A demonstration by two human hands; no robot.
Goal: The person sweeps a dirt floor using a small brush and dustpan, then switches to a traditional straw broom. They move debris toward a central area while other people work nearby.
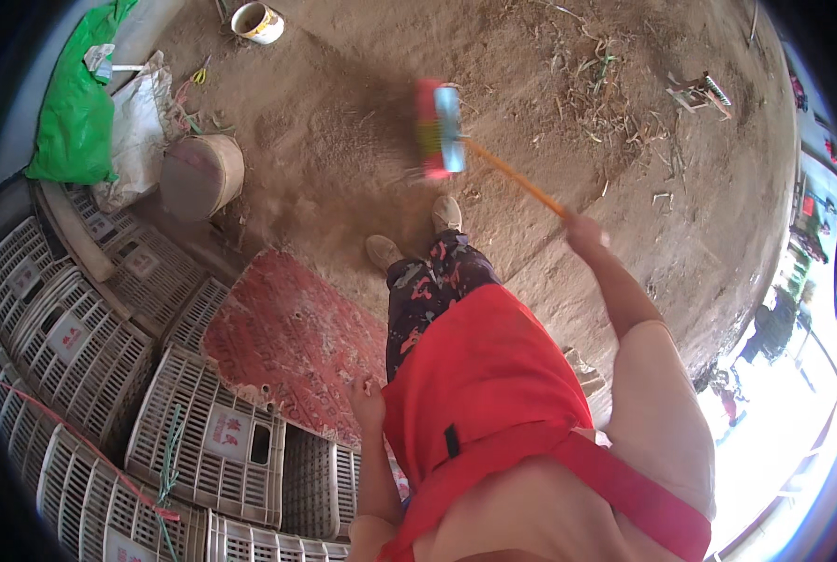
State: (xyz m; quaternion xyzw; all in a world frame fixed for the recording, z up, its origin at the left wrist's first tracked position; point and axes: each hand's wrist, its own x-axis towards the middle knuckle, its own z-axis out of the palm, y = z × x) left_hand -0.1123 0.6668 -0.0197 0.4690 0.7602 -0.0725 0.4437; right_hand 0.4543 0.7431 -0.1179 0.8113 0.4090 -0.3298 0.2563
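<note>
A broom [450, 126] with a light-blue head and red, yellow and green bristles is over the dirt floor ahead of my feet, smeared by motion. Its orange stick handle [515, 176] slants down to my right hand [587, 236], closed round the end. My left hand [369, 403] hangs low beside my red apron [484, 375], fingers loosely curled, with no object visible in it. Beyond that hand lies a worn red board [292, 337]. My shoes [446, 214] stand on the floor just short of the broom.
Stacked grey plastic crates [203, 440] fill the left side. Near them stand a round drum-like container [201, 176], a green sack [76, 122] and a white sack [142, 112]. A small white bucket [257, 22] is farther ahead. Dry plant litter [615, 94] and a rake-like head [716, 90] lie ahead right.
</note>
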